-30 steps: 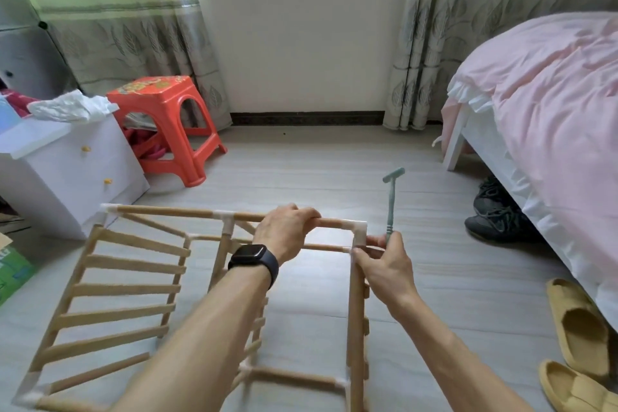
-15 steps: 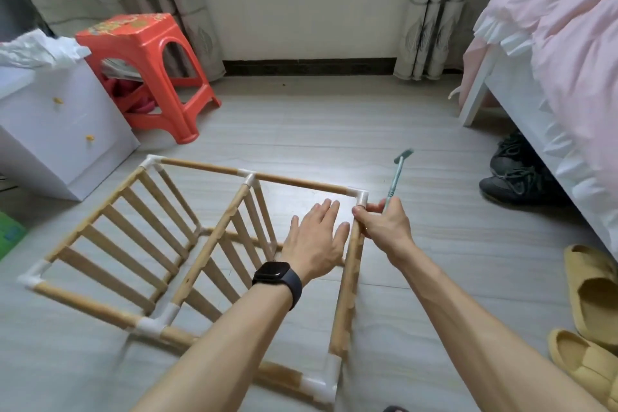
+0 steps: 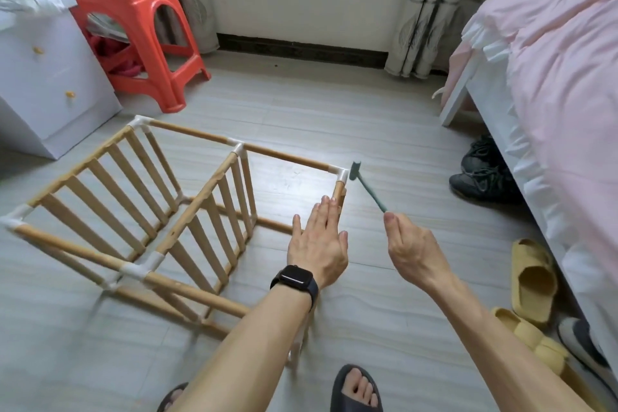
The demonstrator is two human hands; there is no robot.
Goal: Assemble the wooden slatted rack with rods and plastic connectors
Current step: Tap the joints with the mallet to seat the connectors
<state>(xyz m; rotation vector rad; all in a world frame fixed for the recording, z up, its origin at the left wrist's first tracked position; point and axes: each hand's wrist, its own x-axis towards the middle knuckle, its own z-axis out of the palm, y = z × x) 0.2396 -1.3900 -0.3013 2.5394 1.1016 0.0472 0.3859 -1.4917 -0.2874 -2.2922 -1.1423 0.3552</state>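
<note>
Head view: rack [image 3: 197, 204] stands on the floor, directly in front of the person.
Done: 2 slatted panels are joined by rods, with 5 white connectors seated along the rack's upper edge; the frame looks nearly whole.
Hidden: the rack's near right corner lies behind the left forearm.
Left to do: probably tapping joints tight, beginning at the corner connector [image 3: 341, 174] on the rack's far right.
Left hand [image 3: 317, 244]: flat, fingers straight and together, tips against the rack's right-hand rod.
Right hand [image 3: 411, 247]: fingers curled, pinching the handle end of a small green hammer [image 3: 368, 191]; its head is just beside the corner connector, contact not discernible.
Surroundings: red stool [image 3: 133, 10] and white cabinet [image 3: 50, 77] beyond the rack's far left corner; bed [image 3: 551, 77], dark shoes [image 3: 481, 177] and yellow slippers [image 3: 531, 274] right of the rack.
Obstruction: nothing between hammer and connector; the left fingertips sit near the strike point.
</note>
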